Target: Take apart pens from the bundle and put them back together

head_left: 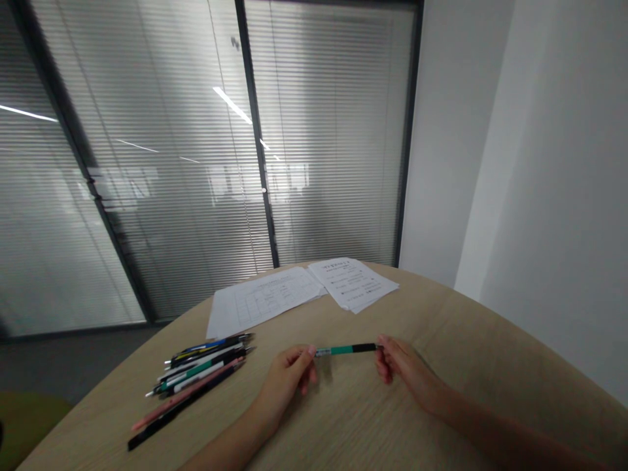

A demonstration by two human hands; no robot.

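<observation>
Two hands hold one pen (347, 350) level above the table (441, 314). The left hand (289, 376) pinches its left end; the right hand (405, 369) pinches its right end.

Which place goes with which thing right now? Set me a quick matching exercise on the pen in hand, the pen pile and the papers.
Things:
1. green-and-black pen
2. pile of pens
3. printed sheets

Places:
A. flat near the far edge of the table
B. loose on the table, to the left of the left hand
C. pinched by its ends between left hand and right hand

Pairs: 1-C, 2-B, 3-A.
</observation>
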